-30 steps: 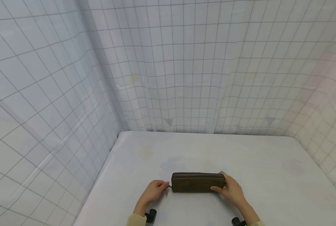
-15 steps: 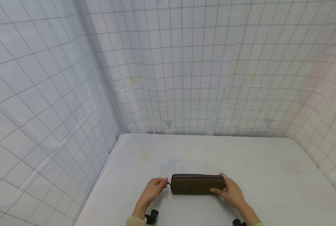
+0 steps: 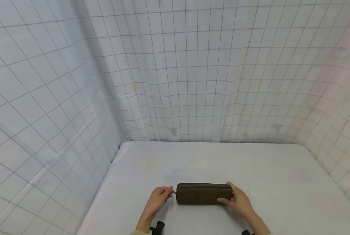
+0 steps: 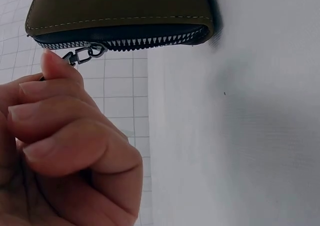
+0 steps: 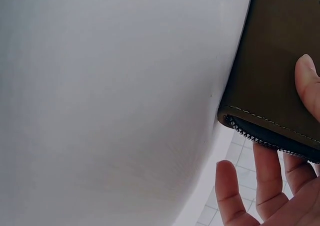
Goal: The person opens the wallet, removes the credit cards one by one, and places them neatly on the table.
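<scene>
A dark olive-brown zip-around wallet (image 3: 196, 197) stands on its long edge on the white table, zipper side up. My left hand (image 3: 158, 200) is at its left end, thumb and index finger pinching the metal zipper pull (image 4: 82, 54). The other fingers of that hand are curled. In the left wrist view, silver zipper teeth (image 4: 150, 40) run along the end of the wallet. My right hand (image 3: 240, 200) grips the right end, thumb on the near face and fingers around the end and far side. The far face is hidden in the head view.
The white tabletop (image 3: 266, 173) spreads around the wallet. White grid-patterned curtains (image 3: 189, 81) enclose the table at the back and sides. A black wrist mount (image 3: 158, 227) sits by the left wrist.
The whole scene sits slightly lower in the head view. My left fingertips are a little farther from the wallet's left end, still on the zipper pull. The right hand keeps its grip.
</scene>
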Demonstrator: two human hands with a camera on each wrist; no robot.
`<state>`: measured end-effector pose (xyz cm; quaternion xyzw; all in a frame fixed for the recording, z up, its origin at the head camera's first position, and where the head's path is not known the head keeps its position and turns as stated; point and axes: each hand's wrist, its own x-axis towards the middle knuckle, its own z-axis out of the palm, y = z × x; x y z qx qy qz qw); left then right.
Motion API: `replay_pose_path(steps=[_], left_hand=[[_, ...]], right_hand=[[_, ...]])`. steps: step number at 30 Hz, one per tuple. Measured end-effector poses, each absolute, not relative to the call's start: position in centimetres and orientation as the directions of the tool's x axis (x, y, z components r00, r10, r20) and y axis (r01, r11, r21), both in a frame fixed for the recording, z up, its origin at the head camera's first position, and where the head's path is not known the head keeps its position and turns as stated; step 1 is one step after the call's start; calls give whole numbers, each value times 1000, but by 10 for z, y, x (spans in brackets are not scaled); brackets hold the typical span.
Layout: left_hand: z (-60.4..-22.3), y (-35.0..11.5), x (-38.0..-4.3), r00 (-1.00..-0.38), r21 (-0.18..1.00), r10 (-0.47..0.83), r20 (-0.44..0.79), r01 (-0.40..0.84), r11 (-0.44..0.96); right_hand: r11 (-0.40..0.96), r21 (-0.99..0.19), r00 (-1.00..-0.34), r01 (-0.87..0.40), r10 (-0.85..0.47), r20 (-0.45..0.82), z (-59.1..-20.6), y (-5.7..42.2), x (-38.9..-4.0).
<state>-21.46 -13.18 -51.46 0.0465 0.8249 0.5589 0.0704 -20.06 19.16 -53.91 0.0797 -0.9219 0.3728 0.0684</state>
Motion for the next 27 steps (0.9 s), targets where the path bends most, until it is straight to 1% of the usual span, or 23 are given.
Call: replay_pose_path(steps=[8,13,16,20,27], left_hand=[[-515,-136,-212,-982,927,163,-92,-25,375],[-513,-137,-213,-982,943,173,-73,-11,332],[-513,-139,-215,-982,951,167,-88,-33,307],[-516,-140,-215,-983,954,152,-105,-57,294],[-517,-136,-215,-982,959,162,-94,-46,280]], right_hand=[[700,-682,-977,-210,-123,175,-540,193,-199],[704,-673,-972,-228,-126,198,-538,193,-200],[706,-669,-971,-232,-128,202,-538,192,-202],[708,-667,-972,-232,-137,192,-539,192,-201],[715,-663,-974,-222,-130,185,-539,194,-199]])
